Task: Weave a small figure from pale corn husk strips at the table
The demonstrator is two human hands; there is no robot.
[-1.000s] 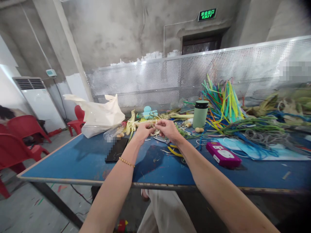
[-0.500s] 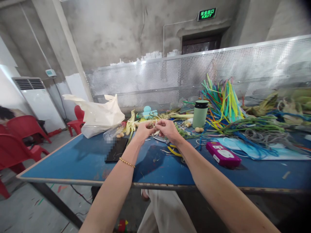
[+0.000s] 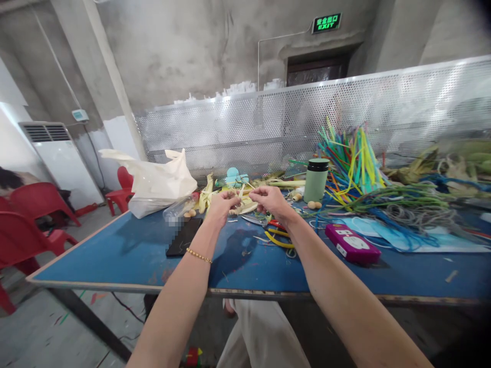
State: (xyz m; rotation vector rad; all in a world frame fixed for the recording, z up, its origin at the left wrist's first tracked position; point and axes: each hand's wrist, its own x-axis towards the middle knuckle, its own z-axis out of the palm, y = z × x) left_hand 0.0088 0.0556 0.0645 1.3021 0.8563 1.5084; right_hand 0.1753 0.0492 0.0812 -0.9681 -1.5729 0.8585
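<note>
My left hand [image 3: 223,207] hovers over the blue table [image 3: 149,271] with its fingers pinched, a gold-coloured bead bracelet [image 3: 199,255] round the wrist. A short gap to its right, my right hand [image 3: 271,202] pinches too, thumb against forefinger. Something thin and pale shows near the fingertips, too small to make out. Behind the hands lie pale husk-like leaves [image 3: 247,205] and stalks. Below my right hand, metal blades [image 3: 253,220] and red handles [image 3: 276,224] look like scissors, partly hidden by it. A yellow-handled tool [image 3: 279,240] lies nearer me.
To the left are a white plastic bag [image 3: 163,179], a clear bottle [image 3: 178,207] and a black tablet-like slab [image 3: 184,237]. A green canister [image 3: 315,181], coloured strips [image 3: 356,163], tangled cords [image 3: 406,204] and a magenta box [image 3: 353,244] stand or lie to the right.
My hands were together at the fingertips; now they are apart, the left shifted slightly left and the right slightly right. The red handles show more.
</note>
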